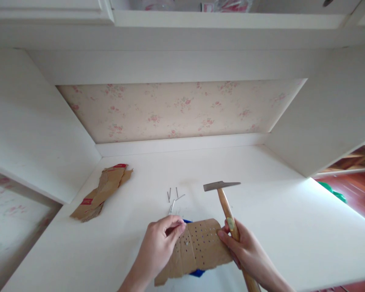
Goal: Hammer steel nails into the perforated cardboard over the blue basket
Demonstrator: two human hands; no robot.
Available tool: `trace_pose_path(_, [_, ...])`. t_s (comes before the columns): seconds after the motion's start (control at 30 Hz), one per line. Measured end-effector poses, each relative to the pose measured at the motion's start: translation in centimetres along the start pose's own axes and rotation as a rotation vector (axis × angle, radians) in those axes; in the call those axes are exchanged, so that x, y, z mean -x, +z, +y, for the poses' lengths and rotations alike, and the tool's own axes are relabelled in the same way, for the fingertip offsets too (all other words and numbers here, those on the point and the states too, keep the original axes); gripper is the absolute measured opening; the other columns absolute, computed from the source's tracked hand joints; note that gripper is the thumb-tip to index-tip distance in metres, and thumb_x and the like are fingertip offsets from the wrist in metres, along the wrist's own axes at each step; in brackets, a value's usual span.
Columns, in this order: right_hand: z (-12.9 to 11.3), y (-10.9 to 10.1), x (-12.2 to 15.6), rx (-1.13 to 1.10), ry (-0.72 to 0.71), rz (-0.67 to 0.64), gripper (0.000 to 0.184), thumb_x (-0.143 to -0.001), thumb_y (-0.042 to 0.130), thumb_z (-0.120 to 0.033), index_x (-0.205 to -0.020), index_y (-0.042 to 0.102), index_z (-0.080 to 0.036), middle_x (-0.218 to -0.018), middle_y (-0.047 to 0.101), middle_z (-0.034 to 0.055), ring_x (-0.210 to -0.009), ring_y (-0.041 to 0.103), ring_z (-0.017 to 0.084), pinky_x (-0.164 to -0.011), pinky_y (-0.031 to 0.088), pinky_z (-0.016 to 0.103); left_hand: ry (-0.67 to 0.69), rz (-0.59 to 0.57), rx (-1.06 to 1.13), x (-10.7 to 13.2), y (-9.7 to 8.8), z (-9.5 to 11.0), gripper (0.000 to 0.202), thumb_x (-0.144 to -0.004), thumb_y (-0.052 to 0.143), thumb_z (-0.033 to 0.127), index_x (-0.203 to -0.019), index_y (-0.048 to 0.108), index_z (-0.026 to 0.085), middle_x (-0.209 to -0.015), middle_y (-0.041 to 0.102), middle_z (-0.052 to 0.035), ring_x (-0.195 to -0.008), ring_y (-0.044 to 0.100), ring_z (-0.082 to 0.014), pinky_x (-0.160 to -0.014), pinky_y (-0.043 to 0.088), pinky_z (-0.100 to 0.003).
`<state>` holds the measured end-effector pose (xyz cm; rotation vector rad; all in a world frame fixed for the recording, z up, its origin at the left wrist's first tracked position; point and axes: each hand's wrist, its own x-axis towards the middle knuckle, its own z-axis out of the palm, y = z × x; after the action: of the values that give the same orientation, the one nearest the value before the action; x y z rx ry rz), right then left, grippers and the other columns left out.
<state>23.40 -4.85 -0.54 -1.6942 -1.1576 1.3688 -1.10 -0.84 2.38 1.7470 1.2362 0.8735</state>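
A brown piece of cardboard [208, 247] with rows of small punched holes lies in front of me, over a blue object [197, 273] that is mostly covered. My left hand [162, 239] is at its upper left edge, thumb and forefinger pinched together; what is between the fingertips is too small to make out. In my right hand [245, 245] is a hammer [226, 205], its wooden handle gripped and its metal head pointing away from me. The right thumb also touches the cardboard's right edge. Several loose nails [177, 192] lie just beyond the cardboard.
Torn cardboard with red print [105, 192] lies at the left of the white tabletop [280, 194]. White panels [322, 93] rise on both sides, and a shelf [182, 36] crosses overhead. Floral wallpaper [182, 109] shows behind. Something green [333, 192] is on the floor at right.
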Motion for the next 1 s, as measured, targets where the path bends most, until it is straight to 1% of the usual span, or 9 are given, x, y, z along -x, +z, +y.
trace_pose_path(0.07, [0.0,-0.1,0.0,0.005,-0.008,-0.004,0.026,-0.091,0.051,-0.050,-0.087,0.041,-0.026,-0.053,0.038,-0.0152,-0.036,0.035,0.005,-0.033,0.029,0.018,0.043,-0.005,-0.101,0.1,0.0,-0.2,0.022,-0.096,0.056,0.038,-0.090,0.074,0.028,-0.086,0.076,0.0020,-0.080,0.072,-0.0147,-0.075,0.057,-0.023])
trace_pose_path(0.2, [-0.1,-0.1,0.0,0.006,-0.022,-0.004,0.025,-0.092,0.052,-0.048,-0.087,0.043,-0.025,-0.054,0.039,-0.0148,-0.037,0.035,0.004,-0.033,0.029,0.017,0.113,0.044,-0.230,0.1,0.2,-0.2,0.023,-0.098,0.053,0.037,-0.096,0.076,0.031,-0.089,0.075,0.0025,-0.086,0.070,-0.0149,-0.080,0.055,-0.026])
trace_pose_path(0.37, [0.0,0.0,0.0,-0.005,-0.026,-0.015,0.025,-0.092,0.052,-0.048,-0.087,0.042,-0.025,-0.057,0.040,-0.0141,-0.038,0.037,0.004,-0.033,0.030,0.018,0.231,0.118,-0.326,0.3,0.8,-0.6,0.024,-0.099,0.053,0.037,-0.096,0.076,0.030,-0.084,0.075,0.0015,-0.082,0.068,-0.0161,-0.077,0.055,-0.030])
trace_pose_path(0.43, [0.1,0.0,-0.1,-0.007,-0.025,-0.009,0.025,-0.091,0.051,-0.048,-0.087,0.042,-0.025,-0.056,0.040,-0.0144,-0.037,0.036,0.004,-0.032,0.030,0.018,0.254,0.139,-0.351,0.4,0.9,-0.8,0.025,-0.099,0.053,0.038,-0.096,0.076,0.030,-0.084,0.075,0.0010,-0.083,0.068,-0.0165,-0.078,0.055,-0.030])
trace_pose_path(0.63, [0.3,0.1,-0.2,0.000,-0.031,-0.004,0.024,-0.092,0.050,-0.047,-0.086,0.042,-0.025,-0.055,0.039,-0.0145,-0.037,0.035,0.004,-0.033,0.029,0.018,0.251,0.151,-0.407,0.3,1.1,-1.1,0.025,-0.099,0.051,0.040,-0.100,0.075,0.031,-0.090,0.076,0.0016,-0.087,0.069,-0.0173,-0.082,0.052,-0.033])
trace_pose_path(0.77, [0.1,0.1,-0.1,0.013,-0.030,-0.001,0.023,-0.092,0.050,-0.046,-0.086,0.043,-0.025,-0.055,0.038,-0.0147,-0.038,0.036,0.004,-0.033,0.030,0.018,0.223,0.095,-0.439,0.3,1.2,-1.2,0.023,-0.100,0.051,0.038,-0.105,0.073,0.032,-0.091,0.076,0.0019,-0.089,0.070,-0.0167,-0.088,0.047,-0.036])
trace_pose_path(0.87, [0.1,0.1,-0.1,0.020,-0.022,0.005,0.024,-0.091,0.051,-0.046,-0.085,0.042,-0.025,-0.054,0.038,-0.0148,-0.037,0.036,0.005,-0.033,0.031,0.019,0.199,0.056,-0.441,0.4,1.3,-1.1,0.024,-0.101,0.050,0.037,-0.103,0.072,0.031,-0.092,0.075,0.0014,-0.091,0.069,-0.0168,-0.090,0.044,-0.037])
trace_pose_path(1.0, [0.0,0.0,-0.1,0.014,-0.024,0.020,0.024,-0.091,0.051,-0.047,-0.086,0.041,-0.025,-0.055,0.038,-0.0148,-0.038,0.035,0.004,-0.033,0.030,0.018,0.195,0.063,-0.412,0.5,1.5,-1.0,0.026,-0.102,0.047,0.034,-0.095,0.071,0.027,-0.093,0.075,-0.0002,-0.090,0.069,-0.0167,-0.089,0.043,-0.037])
